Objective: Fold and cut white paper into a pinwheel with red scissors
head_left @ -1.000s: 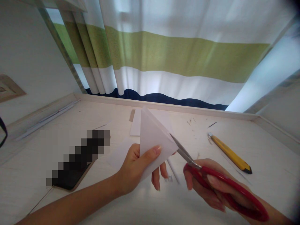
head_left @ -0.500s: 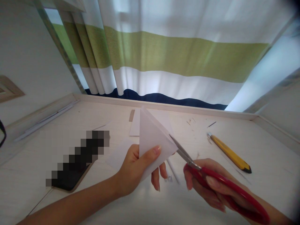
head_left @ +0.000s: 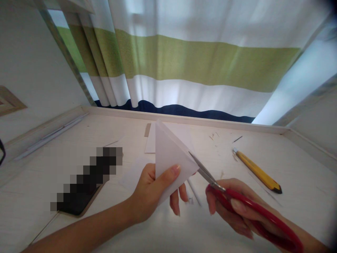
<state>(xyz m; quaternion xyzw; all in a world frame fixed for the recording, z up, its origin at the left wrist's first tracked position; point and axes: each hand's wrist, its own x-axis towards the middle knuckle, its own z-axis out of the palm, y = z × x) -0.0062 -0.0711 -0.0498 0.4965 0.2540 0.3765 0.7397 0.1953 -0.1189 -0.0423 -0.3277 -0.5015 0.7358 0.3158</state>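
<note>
A folded piece of white paper (head_left: pixel 168 151), roughly triangular with its tip pointing up and away, is pinched in my left hand (head_left: pixel 150 189). The thumb lies across its face and the other fingers are behind it. My right hand (head_left: pixel 234 207) grips red-handled scissors (head_left: pixel 265 214), with fingers in the loops. Their metal blades point up and left at the paper's right edge, close to its lower right corner. The blades look nearly closed; whether paper lies between them I cannot tell.
On the white desk (head_left: pixel 126 137) a dark phone (head_left: pixel 79 196), partly blurred out, lies at left. A yellow utility knife (head_left: pixel 258 170) rests at right, near small scraps. More white paper (head_left: pixel 150 140) lies behind my left hand. A striped curtain (head_left: pixel 189 63) hangs beyond the back ledge.
Almost nothing differs. The view has shifted very slightly, while both hands, the paper and the scissors keep the same positions relative to each other.
</note>
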